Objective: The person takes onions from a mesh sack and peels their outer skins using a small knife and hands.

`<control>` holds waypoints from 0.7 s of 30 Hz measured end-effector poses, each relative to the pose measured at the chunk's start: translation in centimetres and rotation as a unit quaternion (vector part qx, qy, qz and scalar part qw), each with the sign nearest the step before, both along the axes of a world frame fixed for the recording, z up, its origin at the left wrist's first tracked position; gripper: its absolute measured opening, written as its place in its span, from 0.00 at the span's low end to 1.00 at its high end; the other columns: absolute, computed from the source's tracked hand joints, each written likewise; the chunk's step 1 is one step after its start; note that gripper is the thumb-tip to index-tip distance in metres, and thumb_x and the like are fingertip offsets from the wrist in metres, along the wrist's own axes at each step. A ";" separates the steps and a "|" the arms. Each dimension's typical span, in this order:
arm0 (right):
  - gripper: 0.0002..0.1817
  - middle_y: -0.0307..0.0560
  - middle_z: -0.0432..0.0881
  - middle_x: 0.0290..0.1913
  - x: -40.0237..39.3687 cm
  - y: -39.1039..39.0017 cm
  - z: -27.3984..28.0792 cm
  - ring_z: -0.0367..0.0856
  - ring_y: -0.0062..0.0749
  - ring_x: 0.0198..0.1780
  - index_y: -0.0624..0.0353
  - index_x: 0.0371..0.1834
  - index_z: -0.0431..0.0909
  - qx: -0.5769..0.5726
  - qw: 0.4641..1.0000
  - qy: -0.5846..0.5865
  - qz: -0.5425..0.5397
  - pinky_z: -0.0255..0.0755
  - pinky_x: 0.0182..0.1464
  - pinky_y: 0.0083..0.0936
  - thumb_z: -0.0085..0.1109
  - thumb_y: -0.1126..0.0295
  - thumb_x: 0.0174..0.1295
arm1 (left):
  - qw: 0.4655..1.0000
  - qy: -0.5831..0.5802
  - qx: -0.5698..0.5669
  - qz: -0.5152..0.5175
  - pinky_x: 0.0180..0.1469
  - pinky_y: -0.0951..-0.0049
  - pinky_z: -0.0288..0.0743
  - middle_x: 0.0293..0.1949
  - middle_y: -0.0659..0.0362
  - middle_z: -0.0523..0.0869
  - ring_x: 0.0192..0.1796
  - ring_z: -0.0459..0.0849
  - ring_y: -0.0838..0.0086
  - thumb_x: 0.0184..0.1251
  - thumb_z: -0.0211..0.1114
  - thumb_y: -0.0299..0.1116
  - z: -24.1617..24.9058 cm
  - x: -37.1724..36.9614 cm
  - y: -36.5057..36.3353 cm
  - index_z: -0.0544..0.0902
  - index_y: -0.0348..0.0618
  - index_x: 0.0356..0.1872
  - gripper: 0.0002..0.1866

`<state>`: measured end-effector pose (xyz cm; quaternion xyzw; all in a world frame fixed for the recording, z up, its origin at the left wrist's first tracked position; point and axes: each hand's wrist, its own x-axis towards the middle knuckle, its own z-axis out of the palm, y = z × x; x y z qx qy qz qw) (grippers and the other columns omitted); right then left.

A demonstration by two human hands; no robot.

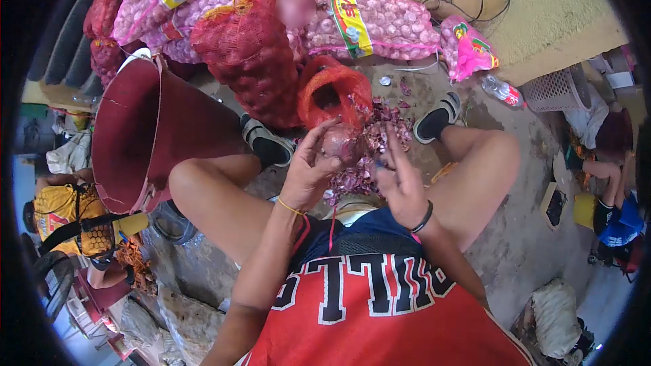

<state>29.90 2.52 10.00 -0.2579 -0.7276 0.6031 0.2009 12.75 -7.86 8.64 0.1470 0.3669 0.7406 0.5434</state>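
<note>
In the head view my left hand [313,169] is closed around a reddish-purple onion [344,147], thumb in front and fingers behind. Close on its right is my right hand [403,193], slightly blurred, with the index finger stretched forward and the thumb bent inward. A small dark bluish bit shows between its thumb and finger, but I cannot make out what it is. Just beyond the onion stands a red mesh sack [316,88] with its mouth open toward me. Purple onion skins [356,183] are heaped on the floor under and beyond both hands.
A large maroon tub [127,135] tilts beside my left leg. Full mesh sacks of onions [247,54] and pink bags of bulbs [400,27] line the wall. A plastic bottle [502,90] and perforated basket [556,89] are at right. Other people sit at both sides.
</note>
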 end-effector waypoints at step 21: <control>0.31 0.62 0.74 0.62 0.5 0.3 -0.3 0.76 0.41 0.62 0.63 0.72 0.59 -0.005 0.999 -0.016 0.032 0.68 0.61 0.31 0.53 0.65 0.68 | 0.942 0.325 -0.073 0.037 0.65 0.70 0.65 0.56 0.57 0.74 0.61 0.72 0.70 0.43 0.79 0.24 0.8 0.2 0.1 0.67 0.39 0.64 0.42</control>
